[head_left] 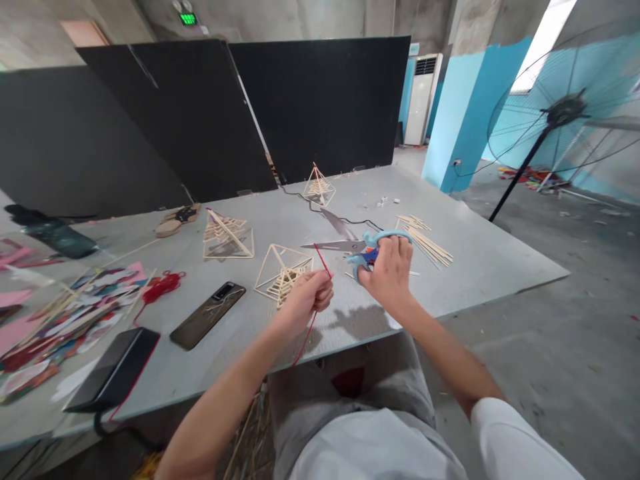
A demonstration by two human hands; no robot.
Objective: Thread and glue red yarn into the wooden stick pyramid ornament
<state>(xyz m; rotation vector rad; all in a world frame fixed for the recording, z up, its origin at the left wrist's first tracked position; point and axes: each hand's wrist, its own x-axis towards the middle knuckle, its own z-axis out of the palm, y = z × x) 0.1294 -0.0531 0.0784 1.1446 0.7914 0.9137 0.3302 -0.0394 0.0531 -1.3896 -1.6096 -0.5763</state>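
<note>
A red string point(321, 259) is pinched in my left hand point(313, 293), its short end rising to the scissors and its long tail hanging over the table edge. My right hand point(391, 267) grips light-blue-handled scissors point(345, 246) with the blades spread apart. The lower blade crosses the string's upper end; whether it cuts is not clear. Just behind my left hand, partly hidden by it, sits a pyramid frame of thin wooden sticks point(273, 267). Two similar stick pyramids stand farther off, one to the left point(227, 237) and one at the back point(318, 187).
Loose wooden sticks point(430, 247) lie to the right. A phone point(209, 315), a black box-like object point(115, 370), a red string bundle point(164, 287) and coloured scraps point(75, 320) occupy the left. Black panels point(320, 107) stand behind the table; a large fan point(565, 110) is at the right.
</note>
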